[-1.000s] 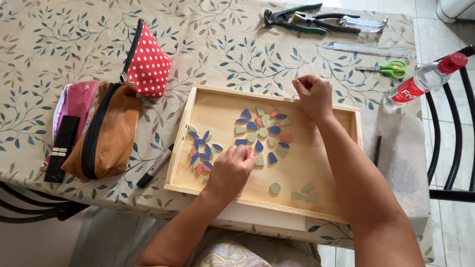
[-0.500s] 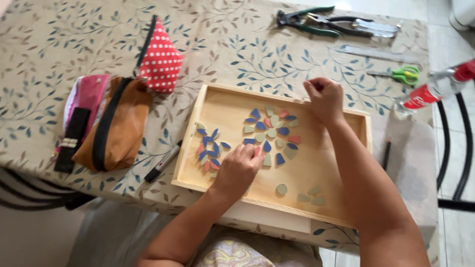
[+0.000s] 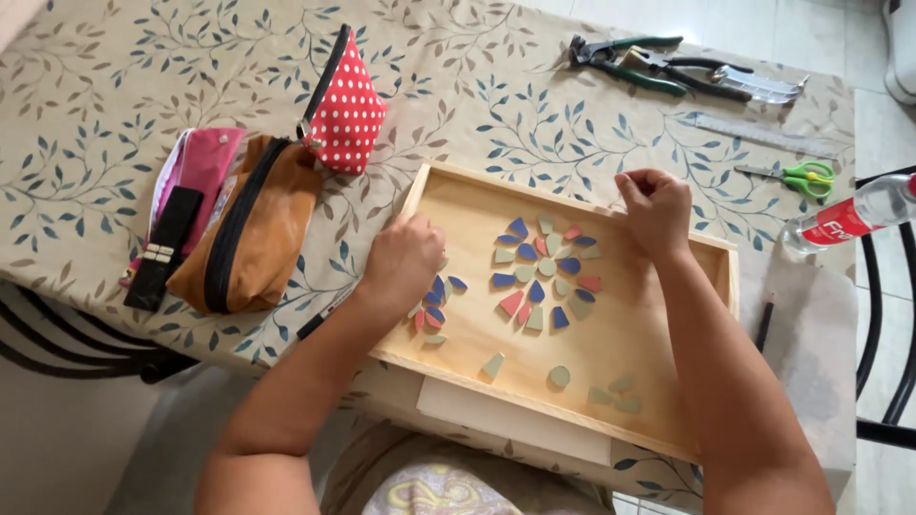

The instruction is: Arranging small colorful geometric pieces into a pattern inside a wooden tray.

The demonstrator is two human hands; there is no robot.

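Left hand curled, palm down, over small tile cluster in wooden tray; grip indeterminable. Right hand fisted just beyond flower mosaic; contents unseen.

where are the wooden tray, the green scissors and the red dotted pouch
wooden tray (image 3: 630,358): head view, bare floor of the tray
green scissors (image 3: 811,178): head view, on the handles
red dotted pouch (image 3: 348,110): head view, middle of its side

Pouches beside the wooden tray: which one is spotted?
The red fabric pouch with white dots, standing at the far end of the group. The tan zipped pouch and the pink case beside it are both plain.
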